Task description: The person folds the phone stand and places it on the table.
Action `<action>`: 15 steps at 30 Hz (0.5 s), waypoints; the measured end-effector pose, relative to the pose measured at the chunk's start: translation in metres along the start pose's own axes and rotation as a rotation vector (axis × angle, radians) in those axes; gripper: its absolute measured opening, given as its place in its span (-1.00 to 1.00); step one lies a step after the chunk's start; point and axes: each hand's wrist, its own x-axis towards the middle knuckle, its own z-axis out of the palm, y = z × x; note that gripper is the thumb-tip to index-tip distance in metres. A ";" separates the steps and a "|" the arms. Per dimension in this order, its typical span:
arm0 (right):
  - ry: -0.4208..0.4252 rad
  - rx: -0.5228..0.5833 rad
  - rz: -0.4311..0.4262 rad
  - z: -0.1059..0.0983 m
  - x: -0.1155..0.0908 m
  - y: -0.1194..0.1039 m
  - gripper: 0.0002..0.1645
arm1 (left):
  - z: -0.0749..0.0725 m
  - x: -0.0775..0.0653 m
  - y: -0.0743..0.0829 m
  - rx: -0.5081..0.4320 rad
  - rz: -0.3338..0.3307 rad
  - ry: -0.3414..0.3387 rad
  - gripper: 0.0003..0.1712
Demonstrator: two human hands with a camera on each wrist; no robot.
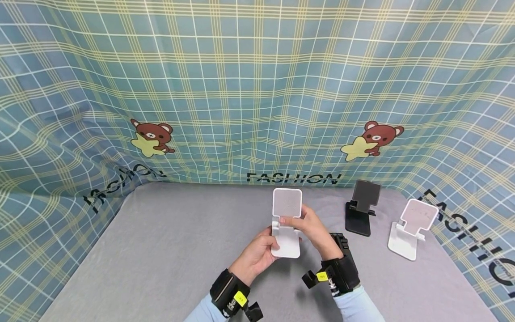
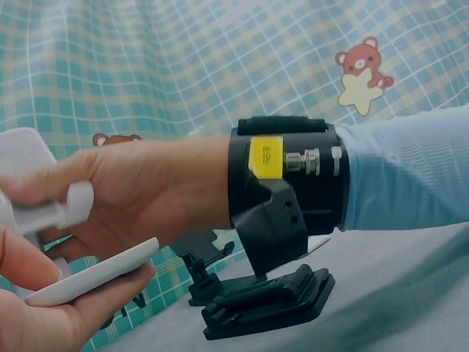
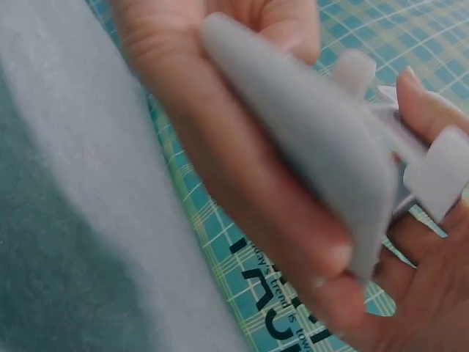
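Note:
A white folding phone stand [image 1: 287, 202] is held up in both hands above the grey table, its padded plate unfolded away from its base. My left hand [image 1: 256, 254] grips the base, thumb on its front face and fingers behind, as the right wrist view also shows. With the thumb across the joint below the plate, my right hand [image 1: 313, 227] holds the stand by its middle. In the left wrist view, the base [image 2: 102, 273] lies between the left thumb and fingers, while the right hand [image 2: 121, 183] is around the hinge part.
To the right on the grey table [image 1: 173, 250] stand a black phone stand [image 1: 358, 221] and a second white phone stand [image 1: 403, 241], both unfolded. A checked cloth [image 1: 249, 98] with printed bears hangs behind and along both sides. Black camera bands [image 1: 230, 293] circle both wrists.

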 end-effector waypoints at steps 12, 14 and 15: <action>0.228 -0.080 -0.032 0.008 0.009 0.016 -0.62 | 0.003 -0.002 -0.002 0.007 -0.002 -0.051 -0.18; 0.230 -0.076 -0.032 0.008 0.010 0.017 -0.63 | 0.003 -0.002 -0.002 0.003 -0.004 -0.048 -0.18; 0.229 -0.076 -0.033 0.009 0.010 0.017 -0.62 | 0.003 -0.002 -0.002 0.000 -0.005 -0.044 -0.18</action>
